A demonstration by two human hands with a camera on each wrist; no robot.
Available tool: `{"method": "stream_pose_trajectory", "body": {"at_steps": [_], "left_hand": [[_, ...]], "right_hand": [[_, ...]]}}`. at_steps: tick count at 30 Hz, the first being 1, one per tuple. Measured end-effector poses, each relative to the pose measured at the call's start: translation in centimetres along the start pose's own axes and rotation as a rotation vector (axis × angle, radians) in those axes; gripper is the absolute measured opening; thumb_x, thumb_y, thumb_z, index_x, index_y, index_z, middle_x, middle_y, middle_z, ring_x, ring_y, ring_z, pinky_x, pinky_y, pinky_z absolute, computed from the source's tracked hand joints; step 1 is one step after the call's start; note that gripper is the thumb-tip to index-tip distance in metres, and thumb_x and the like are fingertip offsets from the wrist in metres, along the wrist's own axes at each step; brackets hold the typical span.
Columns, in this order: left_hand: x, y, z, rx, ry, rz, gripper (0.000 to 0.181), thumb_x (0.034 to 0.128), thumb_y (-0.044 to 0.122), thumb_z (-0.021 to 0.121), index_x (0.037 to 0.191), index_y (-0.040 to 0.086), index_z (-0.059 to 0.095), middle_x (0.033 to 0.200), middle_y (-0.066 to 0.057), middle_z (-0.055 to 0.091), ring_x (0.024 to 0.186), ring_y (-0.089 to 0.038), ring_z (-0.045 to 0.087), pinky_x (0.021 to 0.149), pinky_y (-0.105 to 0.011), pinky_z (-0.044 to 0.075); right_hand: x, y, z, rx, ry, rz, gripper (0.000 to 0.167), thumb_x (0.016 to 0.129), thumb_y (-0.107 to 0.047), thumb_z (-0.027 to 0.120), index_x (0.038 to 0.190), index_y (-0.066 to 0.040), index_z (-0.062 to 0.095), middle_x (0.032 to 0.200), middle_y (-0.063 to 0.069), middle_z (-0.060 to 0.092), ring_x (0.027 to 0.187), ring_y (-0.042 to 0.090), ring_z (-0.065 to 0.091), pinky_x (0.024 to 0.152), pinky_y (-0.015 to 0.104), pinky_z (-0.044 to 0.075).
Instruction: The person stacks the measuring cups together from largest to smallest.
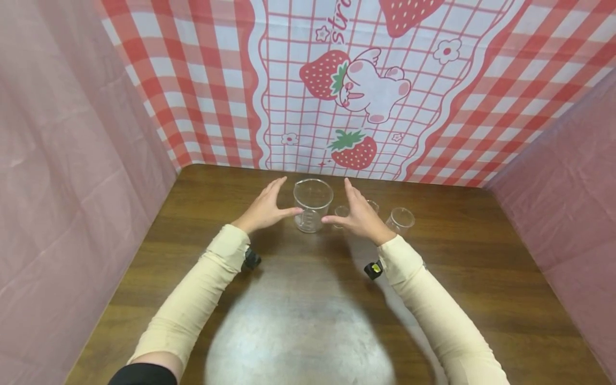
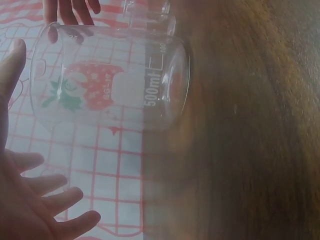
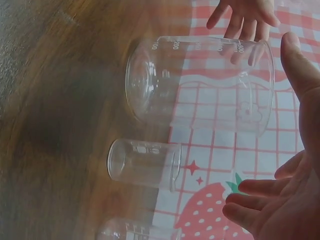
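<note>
A large clear glass beaker (image 1: 312,206) stands upright near the back of the table, with "500ml" printed on its side in the left wrist view (image 2: 115,80). On its left is my left hand (image 1: 266,209), thumb and fingers spread, the thumb tip near the glass. My right hand (image 1: 358,214) is on the other side, likewise spread, its thumb close to the beaker. In the right wrist view a gap shows between the right hand (image 3: 285,200) and the beaker (image 3: 200,85); whether either thumb touches is unclear in the head view.
A small beaker (image 3: 145,162) stands just right of the large one. Another, partly behind my right hand (image 1: 372,205), and a third small beaker (image 1: 401,218) are farther right. A patterned cloth (image 1: 289,107) hangs behind the wooden table (image 1: 298,299); pink curtains flank both sides.
</note>
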State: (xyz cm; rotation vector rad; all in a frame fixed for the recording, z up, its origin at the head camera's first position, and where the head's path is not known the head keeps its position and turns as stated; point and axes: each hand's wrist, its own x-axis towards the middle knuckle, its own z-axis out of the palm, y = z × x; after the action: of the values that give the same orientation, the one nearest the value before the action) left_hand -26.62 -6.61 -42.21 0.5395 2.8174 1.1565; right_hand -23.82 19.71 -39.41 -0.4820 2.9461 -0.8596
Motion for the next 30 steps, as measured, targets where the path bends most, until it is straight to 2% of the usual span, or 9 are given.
{"method": "stream_pose_trajectory", "body": {"at_steps": [8,14,20,25,30], "left_hand": [[0.3,0.1,0.3,-0.073,-0.007,-0.001,0.105,0.0791,0.052,0.075,0.156,0.010,0.018,0.162,-0.015,0.020,0.148,-0.035,0.025,0.121,-0.056,0.025],[0.5,0.1,0.5,-0.109,-0.025,0.001,0.103,0.0791,0.050,0.076,0.156,0.010,0.018,0.162,-0.017,0.021,0.146,-0.038,0.027,0.119,-0.058,0.027],[0.8,0.1,0.7,-0.151,-0.030,0.006,0.102,0.0789,0.046,0.077,0.155,0.010,0.020,0.157,-0.019,0.031,0.140,-0.037,0.038,0.116,-0.058,0.033],[0.9,0.2,0.8,-0.170,-0.033,-0.003,0.101,0.0787,0.044,0.078,0.155,0.011,0.020,0.157,-0.017,0.031,0.140,-0.035,0.038,0.116,-0.057,0.033],[1.1,0.2,1.1,-0.187,-0.042,-0.004,0.101,0.0788,0.044,0.078,0.155,0.010,0.020,0.159,-0.016,0.028,0.141,-0.034,0.038,0.117,-0.057,0.033]], "right_hand": [[0.6,0.0,0.5,0.015,-0.025,-0.009,0.126,0.073,-0.061,0.075,0.156,-0.003,0.000,0.160,0.028,0.014,0.145,0.045,0.025,0.119,0.057,0.027],[0.9,-0.1,0.9,0.021,-0.030,-0.010,0.122,0.075,-0.052,0.079,0.156,-0.002,0.002,0.160,0.028,0.014,0.145,0.044,0.025,0.119,0.057,0.028],[1.1,-0.3,1.0,0.050,-0.050,-0.008,0.120,0.075,-0.047,0.080,0.156,-0.004,0.002,0.160,0.027,0.014,0.145,0.044,0.026,0.118,0.058,0.028],[1.3,-0.2,1.1,0.080,-0.076,-0.034,0.124,0.072,-0.047,0.083,0.156,-0.004,0.003,0.161,0.025,0.014,0.145,0.044,0.026,0.118,0.059,0.027],[1.5,0.1,1.3,0.086,-0.074,-0.043,0.126,0.068,-0.050,0.084,0.156,-0.003,0.006,0.158,0.028,0.021,0.142,0.044,0.032,0.117,0.058,0.030]]}}
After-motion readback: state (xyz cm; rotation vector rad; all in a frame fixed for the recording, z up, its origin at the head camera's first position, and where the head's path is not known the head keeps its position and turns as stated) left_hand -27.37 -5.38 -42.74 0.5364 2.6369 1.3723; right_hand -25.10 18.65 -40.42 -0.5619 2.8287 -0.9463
